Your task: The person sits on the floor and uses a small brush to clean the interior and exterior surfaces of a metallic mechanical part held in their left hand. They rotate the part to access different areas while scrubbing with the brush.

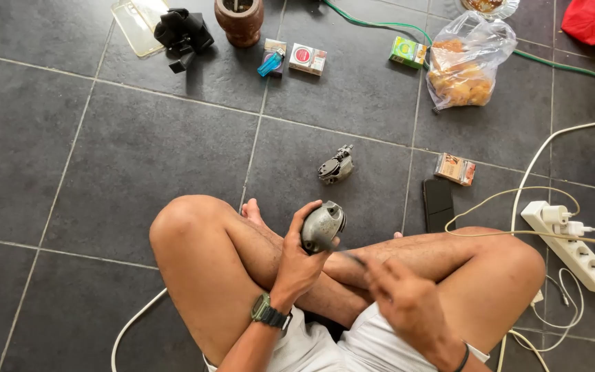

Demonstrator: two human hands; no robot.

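Sitting cross-legged on dark grey tiled floor [105, 151]. Head view: left hand [302, 256] wraps the rounded grey metal housing [323, 225], raised over the shins, likely to steady it. Right hand [401, 296] blurred, apparently pinching a thin dark tool [350, 256] whose tip meets the housing; exact closure unclear. Matching small grey metal part [336, 166] lies apart on the floor ahead.

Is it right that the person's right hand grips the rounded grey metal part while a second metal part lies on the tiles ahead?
Not quite: the head view shows the left hand, the one with the wristwatch, gripping the rounded grey metal part. The right hand is blurred beside it. The second metal part does lie on the tiles ahead.
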